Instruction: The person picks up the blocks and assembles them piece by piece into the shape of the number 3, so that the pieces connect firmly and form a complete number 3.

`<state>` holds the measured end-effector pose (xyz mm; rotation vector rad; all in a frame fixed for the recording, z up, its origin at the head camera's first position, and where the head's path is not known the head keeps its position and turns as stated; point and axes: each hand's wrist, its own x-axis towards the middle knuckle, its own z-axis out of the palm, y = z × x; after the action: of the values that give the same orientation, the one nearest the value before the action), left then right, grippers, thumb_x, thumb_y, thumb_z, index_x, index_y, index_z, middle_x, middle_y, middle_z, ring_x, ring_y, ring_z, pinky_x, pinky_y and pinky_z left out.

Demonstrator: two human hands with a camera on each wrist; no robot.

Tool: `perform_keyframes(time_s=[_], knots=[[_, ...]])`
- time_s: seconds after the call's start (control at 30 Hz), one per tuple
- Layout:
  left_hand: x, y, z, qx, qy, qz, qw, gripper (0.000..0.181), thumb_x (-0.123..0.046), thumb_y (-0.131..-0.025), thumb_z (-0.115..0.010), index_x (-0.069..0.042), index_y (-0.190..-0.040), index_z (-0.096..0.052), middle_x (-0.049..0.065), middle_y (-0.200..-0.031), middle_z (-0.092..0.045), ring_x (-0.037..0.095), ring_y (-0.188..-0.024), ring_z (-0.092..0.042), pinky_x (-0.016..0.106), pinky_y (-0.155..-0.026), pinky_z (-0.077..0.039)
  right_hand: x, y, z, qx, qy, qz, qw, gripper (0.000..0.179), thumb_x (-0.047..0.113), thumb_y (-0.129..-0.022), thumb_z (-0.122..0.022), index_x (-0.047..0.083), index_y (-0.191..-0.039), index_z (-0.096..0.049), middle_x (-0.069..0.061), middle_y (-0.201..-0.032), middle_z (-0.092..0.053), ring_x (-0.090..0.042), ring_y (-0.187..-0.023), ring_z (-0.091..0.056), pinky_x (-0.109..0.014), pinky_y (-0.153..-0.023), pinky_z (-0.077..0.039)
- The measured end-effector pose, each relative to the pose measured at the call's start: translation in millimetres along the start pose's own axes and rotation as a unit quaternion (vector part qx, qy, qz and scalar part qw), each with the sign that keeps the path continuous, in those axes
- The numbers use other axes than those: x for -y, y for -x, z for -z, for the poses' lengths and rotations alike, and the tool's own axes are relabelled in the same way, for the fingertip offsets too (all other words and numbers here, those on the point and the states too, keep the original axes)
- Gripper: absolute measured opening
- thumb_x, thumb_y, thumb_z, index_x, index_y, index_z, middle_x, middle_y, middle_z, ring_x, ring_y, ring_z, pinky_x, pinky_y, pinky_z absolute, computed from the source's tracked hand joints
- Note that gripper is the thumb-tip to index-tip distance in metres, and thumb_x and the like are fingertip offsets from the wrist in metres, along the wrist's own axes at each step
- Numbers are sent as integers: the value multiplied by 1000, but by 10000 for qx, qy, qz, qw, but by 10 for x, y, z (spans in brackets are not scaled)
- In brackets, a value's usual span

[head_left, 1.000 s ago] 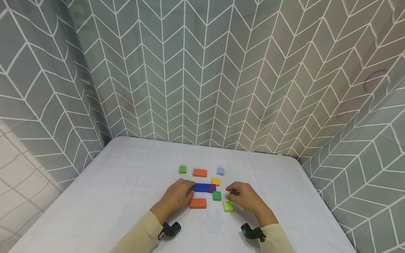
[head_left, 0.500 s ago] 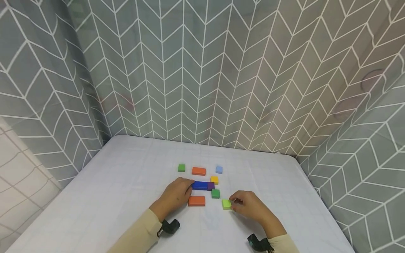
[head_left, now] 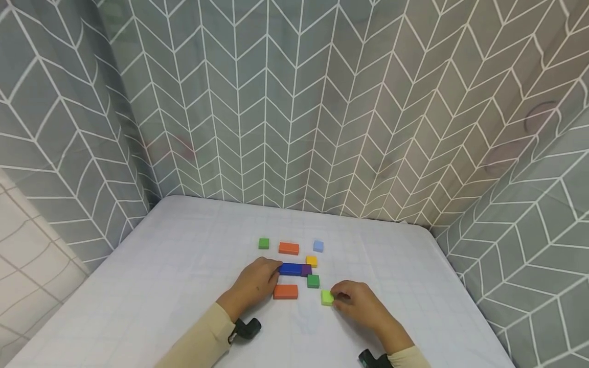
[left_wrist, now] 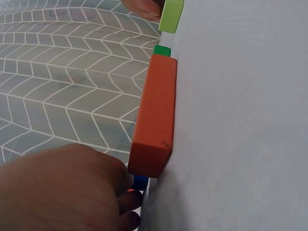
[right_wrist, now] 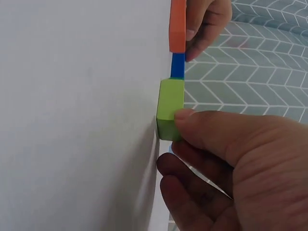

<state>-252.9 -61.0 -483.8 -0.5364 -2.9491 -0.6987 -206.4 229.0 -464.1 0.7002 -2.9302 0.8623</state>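
Both hands are apart: my left hand (head_left: 253, 280) pinches the left end of a dark-blue rectangular block (head_left: 291, 269), my right hand (head_left: 361, 303) the right end of a smooth, boxy lime-green block (head_left: 326, 298) on the white cloth-covered table (head_left: 207, 235), near a darker green square block (head_left: 313, 281).

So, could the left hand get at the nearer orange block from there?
Probably yes: nothing shows between the left hand and the nearer orange block beside it, though that hand may need to release the blue block.

Curtained-off indoor spot: chevron-patterned drapes (head_left: 294, 102) around white table (head_left: 193, 232), tiles (head_left: 37, 260) at left.
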Motion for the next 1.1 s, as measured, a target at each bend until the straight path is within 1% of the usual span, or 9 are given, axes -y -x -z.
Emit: perform_keyframes(time_s=[0.2,0.43,0.6,0.83,0.97,1.1], knots=[[11,2,-9,-60,5,-39,10000,37,-26,-97,-64,-12,-131,-65,1,-123,-68,17,-115,-61,39,-100,-53,48,-35,-34,72,31,1,10000,15,11,-85,-77,10,-100,-76,1,-103,-72,-13,-97,-68,-34,-85,-58],[32,20,-40,-16,96,59,9999,37,-28,-98,-63,-14,-132,-65,0,-125,-67,17,-118,-60,40,-101,-52,98,-54,-70,246,-96,-52,9996,14,15,-87,-76,11,-100,-76,3,-102,-72,-11,-96,-67,-35,-85,-58],[42,10,-37,-88,159,10,9998,38,-28,-97,-64,-13,-132,-65,1,-125,-67,17,-118,-60,40,-100,-52,124,-81,-107,137,-110,-4,9998,13,17,-87,-77,12,-99,-76,4,-101,-72,-9,-94,-67,-33,-84,-58],[62,12,-61,13,237,50,9997,36,-25,-98,-61,-12,-131,-65,2,-124,-67,18,-118,-60,41,-102,-51,176,-109,-182,239,-72,-214,9995,16,24,-87,-77,14,-100,-76,8,-100,-70,-9,-96,-65,-36,-86,-57],[60,5,-55,-33,244,26,9997,36,-24,-98,-62,-11,-131,-65,2,-124,-67,18,-118,-59,42,-102,-51,202,-117,-211,134,-48,-289,9995,17,24,-87,-78,14,-100,-76,8,-99,-70,-10,-96,-65,-37,-87,-57],[36,3,-28,-57,234,52,9997,37,-25,-97,-63,-12,-131,-65,2,-125,-67,19,-119,-59,42,-102,-51,191,-128,-224,-9,-49,-239,9997,17,25,-86,-79,15,-99,-76,9,-97,-69,-7,-92,-64,-33,-83,-57]])
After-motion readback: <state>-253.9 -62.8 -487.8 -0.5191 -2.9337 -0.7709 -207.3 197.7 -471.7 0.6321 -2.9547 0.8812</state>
